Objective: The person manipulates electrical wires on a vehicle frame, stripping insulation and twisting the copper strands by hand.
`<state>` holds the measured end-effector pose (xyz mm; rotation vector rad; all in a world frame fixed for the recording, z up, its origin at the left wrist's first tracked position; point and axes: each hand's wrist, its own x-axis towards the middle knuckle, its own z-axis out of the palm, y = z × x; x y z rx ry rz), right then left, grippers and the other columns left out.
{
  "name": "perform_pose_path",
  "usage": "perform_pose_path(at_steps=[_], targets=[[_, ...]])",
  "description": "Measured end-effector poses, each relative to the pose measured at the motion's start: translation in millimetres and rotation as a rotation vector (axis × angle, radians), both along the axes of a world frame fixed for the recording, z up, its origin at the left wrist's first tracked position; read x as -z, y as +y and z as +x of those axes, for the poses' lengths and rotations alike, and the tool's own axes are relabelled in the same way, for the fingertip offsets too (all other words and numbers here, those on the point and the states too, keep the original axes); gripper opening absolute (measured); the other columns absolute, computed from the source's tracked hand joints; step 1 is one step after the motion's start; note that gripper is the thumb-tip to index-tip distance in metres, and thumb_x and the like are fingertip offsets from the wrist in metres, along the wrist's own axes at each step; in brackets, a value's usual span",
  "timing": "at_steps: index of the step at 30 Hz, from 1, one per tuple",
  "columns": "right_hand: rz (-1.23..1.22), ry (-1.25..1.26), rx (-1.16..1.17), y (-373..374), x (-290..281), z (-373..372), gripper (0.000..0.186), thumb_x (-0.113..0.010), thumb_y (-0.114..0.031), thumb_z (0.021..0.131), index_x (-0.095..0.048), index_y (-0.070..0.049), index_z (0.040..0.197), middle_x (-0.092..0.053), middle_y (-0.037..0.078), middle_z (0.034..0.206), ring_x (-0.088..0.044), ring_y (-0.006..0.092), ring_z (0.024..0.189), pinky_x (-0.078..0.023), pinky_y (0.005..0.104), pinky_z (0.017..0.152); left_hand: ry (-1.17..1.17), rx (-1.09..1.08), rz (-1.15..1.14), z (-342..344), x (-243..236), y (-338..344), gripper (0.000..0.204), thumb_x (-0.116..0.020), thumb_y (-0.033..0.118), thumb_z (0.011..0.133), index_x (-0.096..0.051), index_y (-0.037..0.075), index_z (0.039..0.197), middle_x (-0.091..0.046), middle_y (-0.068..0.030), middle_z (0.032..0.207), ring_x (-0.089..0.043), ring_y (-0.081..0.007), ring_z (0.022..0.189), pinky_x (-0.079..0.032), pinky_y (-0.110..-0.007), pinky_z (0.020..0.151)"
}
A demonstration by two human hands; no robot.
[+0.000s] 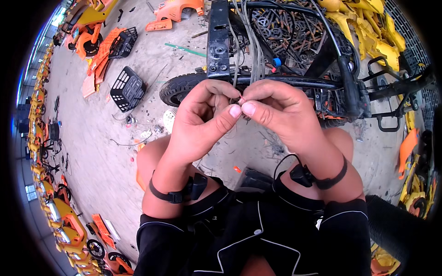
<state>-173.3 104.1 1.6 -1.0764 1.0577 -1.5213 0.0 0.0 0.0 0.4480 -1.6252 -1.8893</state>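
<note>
No packages, labels, signs or screens were visible in the head view; nothing among the items on the workshop floor could be made out as one.
</note>
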Motion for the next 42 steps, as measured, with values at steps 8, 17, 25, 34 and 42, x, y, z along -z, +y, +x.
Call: perform_pose_path(at_steps=[8, 17, 25, 34, 42], targets=[[0.043, -0.118, 0.042, 3.3, -8.3, 3.6, 0.016, -0.069, -0.012, 0.099, -0.068, 0.001, 0.109, -0.070, 0.005, 0.096, -0.063, 0.0081, 0.081, -0.051, 0.0231, 0.068, 0.008, -0.023, 0.060, -0.5, 5.2, 1.5, 0.025, -0.074, 0.005, 0.093, -0.064, 0.001, 0.115, -0.060, 0.0050, 0.087, -0.041, -0.0003, 0.067, -0.035, -0.018, 0.059], [0.025, -0.077, 0.023, -2.2, -5.9, -6.0, 0.016, -0.064, -0.008, 0.101, -0.062, 0.000, 0.115, -0.070, 0.008, 0.099, -0.067, 0.0096, 0.086, -0.055, 0.0232, 0.068, -0.056, -0.006, 0.003, -3.8, 1.5, 0.9, 0.021, -0.075, 0.008, 0.094, -0.068, 0.002, 0.112, -0.066, 0.0048, 0.091, -0.044, 0.0014, 0.069, -0.035, -0.016, 0.059], [0.026, 0.074, 0.100, 3.2, -9.1, -8.1, 0.014, -0.068, -0.003, 0.098, -0.064, 0.001, 0.110, -0.067, 0.003, 0.098, -0.064, 0.0071, 0.085, -0.054, 0.0221, 0.073, -0.145, -0.112, -0.055, -0.7, -8.0, 3.8, 0.011, -0.075, 0.009, 0.094, -0.071, 0.001, 0.100, -0.062, 0.0060, 0.083, -0.044, -0.0003, 0.070, -0.037, -0.018, 0.062], [-0.062, 0.324, 0.241, 1.0, -3.3, -6.8, 0.012, -0.071, -0.003, 0.094, -0.068, -0.002, 0.105, -0.068, 0.002, 0.093, -0.061, 0.0046, 0.074, -0.048, 0.0201, 0.061, -0.165, -0.111, -0.063, 0.1, -11.6, 4.9, 0.010, -0.076, 0.008, 0.093, -0.070, 0.001, 0.098, -0.057, 0.0073, 0.079, -0.042, -0.0007, 0.068, -0.036, -0.019, 0.060], [-0.062, 0.610, 0.228, 6.5, -14.1, -7.9, 0.011, -0.070, -0.001, 0.093, -0.069, 0.001, 0.104, -0.069, 0.007, 0.099, -0.064, 0.0108, 0.083, -0.051, 0.0236, 0.068, -0.166, -0.155, -0.225, -5.1, -3.6, 5.7, 0.011, -0.075, 0.006, 0.092, -0.073, 0.000, 0.102, -0.058, 0.0062, 0.078, -0.041, -0.0013, 0.066, -0.037, -0.020, 0.058]])
